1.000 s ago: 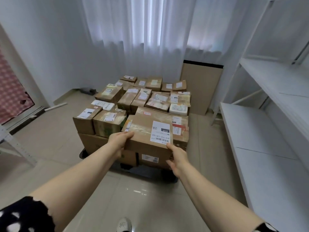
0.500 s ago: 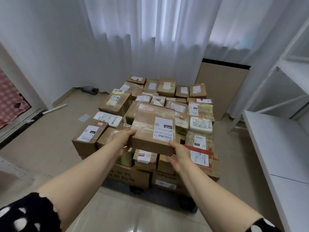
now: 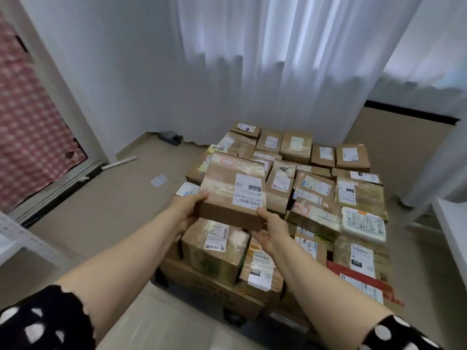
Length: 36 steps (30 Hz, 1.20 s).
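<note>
A flat brown cardboard parcel (image 3: 227, 190) with a white barcode label is held up above a cart piled with parcels. My left hand (image 3: 188, 207) grips its near left corner, thumb on top. My right hand (image 3: 271, 229) holds its near right corner from below, thumb against the front edge. Under it sits a taller taped box (image 3: 214, 251) with a white label.
Several labelled parcels (image 3: 316, 188) fill the wheeled cart (image 3: 209, 286) on the tiled floor. White curtains (image 3: 265, 72) hang behind. A tan board (image 3: 399, 137) leans at the right. A white shelf edge (image 3: 452, 228) is at far right, a white frame (image 3: 22, 241) at left.
The parcel has come up off the stack and now hangs higher and further left over the cart. The view has swung left and closer to the pile.
</note>
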{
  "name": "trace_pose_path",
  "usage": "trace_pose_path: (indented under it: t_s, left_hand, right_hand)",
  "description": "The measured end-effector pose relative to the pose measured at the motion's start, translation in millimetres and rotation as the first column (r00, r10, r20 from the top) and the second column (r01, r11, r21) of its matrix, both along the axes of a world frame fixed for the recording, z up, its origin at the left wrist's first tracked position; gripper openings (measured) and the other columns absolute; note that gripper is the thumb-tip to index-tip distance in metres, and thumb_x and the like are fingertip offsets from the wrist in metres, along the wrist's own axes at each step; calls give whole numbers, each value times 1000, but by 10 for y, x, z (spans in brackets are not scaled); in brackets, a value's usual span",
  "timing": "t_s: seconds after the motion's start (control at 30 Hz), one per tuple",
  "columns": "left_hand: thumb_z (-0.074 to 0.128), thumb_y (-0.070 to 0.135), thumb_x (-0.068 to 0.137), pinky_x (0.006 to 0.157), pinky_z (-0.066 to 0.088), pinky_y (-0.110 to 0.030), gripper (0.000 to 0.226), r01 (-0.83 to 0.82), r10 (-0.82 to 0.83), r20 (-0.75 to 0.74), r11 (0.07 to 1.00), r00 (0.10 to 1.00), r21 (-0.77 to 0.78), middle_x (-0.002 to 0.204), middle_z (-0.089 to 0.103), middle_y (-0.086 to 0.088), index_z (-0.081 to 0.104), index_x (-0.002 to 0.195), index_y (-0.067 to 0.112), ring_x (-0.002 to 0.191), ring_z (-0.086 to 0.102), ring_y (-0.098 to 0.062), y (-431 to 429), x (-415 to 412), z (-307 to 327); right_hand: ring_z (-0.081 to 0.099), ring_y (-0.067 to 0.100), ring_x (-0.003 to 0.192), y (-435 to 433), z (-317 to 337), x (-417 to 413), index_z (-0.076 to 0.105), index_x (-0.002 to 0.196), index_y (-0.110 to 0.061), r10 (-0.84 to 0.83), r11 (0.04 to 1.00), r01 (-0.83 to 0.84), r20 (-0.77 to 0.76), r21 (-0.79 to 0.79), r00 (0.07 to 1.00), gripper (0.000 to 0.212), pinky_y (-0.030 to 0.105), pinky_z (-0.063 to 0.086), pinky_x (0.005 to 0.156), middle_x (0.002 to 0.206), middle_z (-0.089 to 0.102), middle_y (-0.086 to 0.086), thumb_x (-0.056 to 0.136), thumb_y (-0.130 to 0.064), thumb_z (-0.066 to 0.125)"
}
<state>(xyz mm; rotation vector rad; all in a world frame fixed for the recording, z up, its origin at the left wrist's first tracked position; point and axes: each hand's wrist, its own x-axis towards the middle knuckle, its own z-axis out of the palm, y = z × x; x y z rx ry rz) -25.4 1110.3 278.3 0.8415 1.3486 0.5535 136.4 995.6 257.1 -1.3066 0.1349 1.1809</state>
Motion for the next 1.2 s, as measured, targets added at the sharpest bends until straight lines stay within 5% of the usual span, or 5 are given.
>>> trace_pose_path:
  t_s: [0.27, 0.47, 0.7, 1.0, 1.2]
  left_hand:
    - [74, 23, 81, 61, 48, -25, 27, -21, 28, 133, 998, 991, -57, 96, 62, -6, 57, 97, 10, 79, 58, -14, 1535, -757, -100]
    - [74, 15, 81, 77, 48, -30, 51, 20, -7, 120, 994, 993, -106, 119, 59, -7, 51, 127, 8, 98, 54, -18, 2469, -1222, -133]
    - [70, 11, 84, 56, 50, -31, 50, 138, -108, 193, 979, 975, -148, 105, 62, -12, 49, 129, 3, 74, 61, -19, 3131, -972, -119]
    - [71, 15, 84, 77, 52, -38, 53, 187, -187, -16, 982, 982, 10, 120, 61, -13, 48, 131, 6, 101, 60, -25, 4367, -749, -168]
    - [65, 13, 89, 74, 53, -38, 43, 333, -333, -10, 943, 943, -12, 93, 61, -8, 50, 128, 3, 78, 60, -19, 5313, -284, -425]
  right_hand:
    - [60, 30, 105, 1449, -103, -1150, 57, 93, -6, -129, 989, 136, -98, 63, 987, 2, 45, 49, 96, 97, 63, 12, 92, -5, 58]
    - [60, 28, 99, 2369, -100, -1955, 59, 111, -5, -212, 975, 218, -118, 38, 970, 21, 48, 49, 95, 100, 64, 12, 90, -4, 60]
    - [54, 29, 110, 3042, -134, -1783, 48, 132, -6, -280, 960, 280, -45, 1, 959, 45, 42, 47, 92, 121, 58, 14, 89, -9, 63]
    - [64, 32, 103, 3835, -81, -1528, 55, 124, -2, -164, 986, 164, 24, -8, 986, 38, 34, 54, 83, 107, 67, 14, 89, -12, 64]
    - [43, 42, 129, 4392, -333, -1092, 52, 122, 4, -315, 932, 324, 81, -160, 946, 34, 51, 36, 108, 122, 59, 25, 91, -6, 59]
